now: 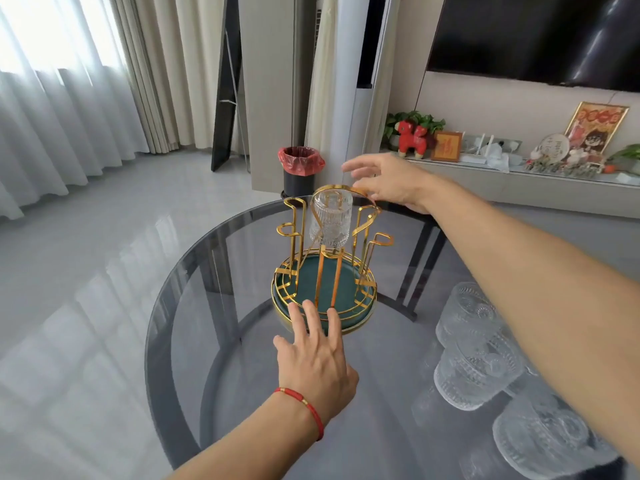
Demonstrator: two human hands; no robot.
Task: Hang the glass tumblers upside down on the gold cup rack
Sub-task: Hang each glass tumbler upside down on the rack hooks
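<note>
The gold cup rack (294, 233) stands on a round green tray (349, 299) in the middle of the glass table. One ribbed glass tumbler (331, 218) hangs upside down on a far prong. My right hand (384, 181) hovers open just behind and right of the rack's top handle, fingers spread, holding nothing. My left hand (317, 355), with a red cord on its wrist, rests its fingertips on the tray's near rim. Three more embossed tumblers stand at the right: one (464, 317), one (474, 372) and one (547, 441), partly hidden by my right forearm.
The round smoked-glass table (207, 341) has a dark frame beneath. Beyond it stand a black bin with a red liner (300, 171), curtains at the left, and a low shelf with ornaments (485, 150) under a wall television.
</note>
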